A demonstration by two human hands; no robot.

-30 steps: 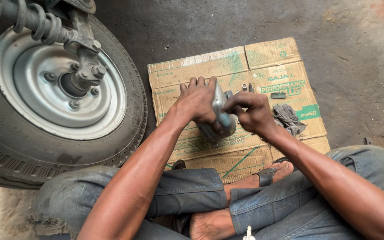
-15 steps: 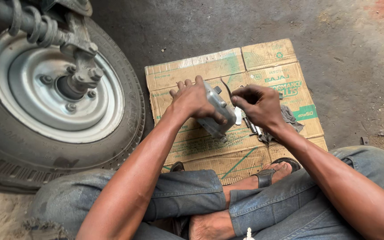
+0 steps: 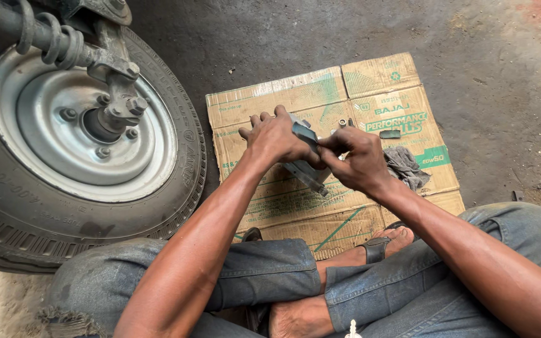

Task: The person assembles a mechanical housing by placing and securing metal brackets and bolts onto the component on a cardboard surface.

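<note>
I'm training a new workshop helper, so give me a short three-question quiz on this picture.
1. True or false: both the left hand and the right hand are on the grey metal part.
2. What lies under the hands? A) flattened cardboard B) a metal tray C) a wooden bench
3. Fill in: a crumpled grey ____ lies on the cardboard beside the right hand.

Key: 1 true; 2 A; 3 rag
</note>
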